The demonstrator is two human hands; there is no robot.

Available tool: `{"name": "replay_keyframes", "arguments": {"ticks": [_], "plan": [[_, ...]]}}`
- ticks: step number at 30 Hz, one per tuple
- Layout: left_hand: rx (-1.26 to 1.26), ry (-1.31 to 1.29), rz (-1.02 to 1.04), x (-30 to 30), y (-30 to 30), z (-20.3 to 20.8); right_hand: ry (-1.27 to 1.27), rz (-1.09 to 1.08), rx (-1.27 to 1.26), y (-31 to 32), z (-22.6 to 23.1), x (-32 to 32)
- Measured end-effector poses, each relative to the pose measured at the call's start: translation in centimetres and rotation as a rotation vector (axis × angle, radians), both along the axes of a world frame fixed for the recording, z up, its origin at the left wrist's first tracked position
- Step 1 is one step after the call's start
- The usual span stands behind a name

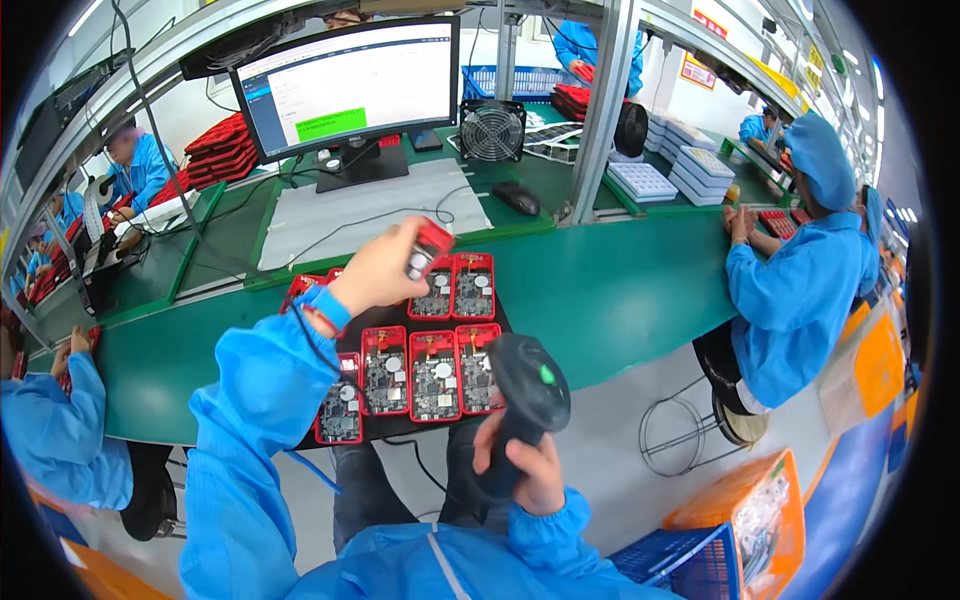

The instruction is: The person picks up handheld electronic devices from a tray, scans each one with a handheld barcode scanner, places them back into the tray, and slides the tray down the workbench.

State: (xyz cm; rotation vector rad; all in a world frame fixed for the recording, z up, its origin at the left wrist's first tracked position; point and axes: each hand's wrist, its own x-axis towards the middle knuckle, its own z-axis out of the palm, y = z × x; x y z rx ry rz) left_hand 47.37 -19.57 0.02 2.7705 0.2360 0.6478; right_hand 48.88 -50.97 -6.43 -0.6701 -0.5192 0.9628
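Note:
My left hand [378, 268] is closed on a red case [433, 240], lifted and tilted above the bench, with round silvery parts showing on one side. A blue band and a dark coiled cord circle that wrist. In my right hand [532, 474] is a black handheld barcode scanner [535, 380], a green light glowing on its top. It is held upright in front of my body, near the bench's front edge. Between my hands, several open red cases with circuit boards [434, 376] lie in rows on a black mat [512, 302]. My left forearm partly covers those at the left.
Behind the cases stand a monitor [352, 95], a black mouse [516, 197] and a small fan [492, 131]. A metal post [603, 115] rises right of them. Co-workers sit left and right [800, 270]. An orange bin [785, 530] and blue crate [690, 560] stand low right.

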Motion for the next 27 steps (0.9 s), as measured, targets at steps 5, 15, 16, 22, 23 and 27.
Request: {"name": "replay_keyframes", "arguments": {"ticks": [5,15,16,22,23,27], "plan": [[-0.265,0.540,0.060,0.0,-1.9,3.2,0.234,-0.056,0.034,2.5,-0.5,0.4],[-1.336,0.292,-0.321,-5.6,-5.2,2.0,0.499,0.317,0.280,4.1,-0.5,2.1],[-1.381,0.270,-0.348,-6.1,-5.2,1.3,0.502,0.317,0.276,4.4,-0.5,2.0],[-1.577,0.167,-0.415,-8.7,-6.9,1.5,0.514,0.374,0.213,5.3,0.6,0.6],[-1.603,0.111,-0.420,-8.9,-6.9,1.0,0.514,0.375,0.209,5.2,0.3,0.5],[-1.661,0.047,-0.426,-9.5,-7.2,0.4,0.492,0.454,0.259,4.9,-0.1,0.1]]}}
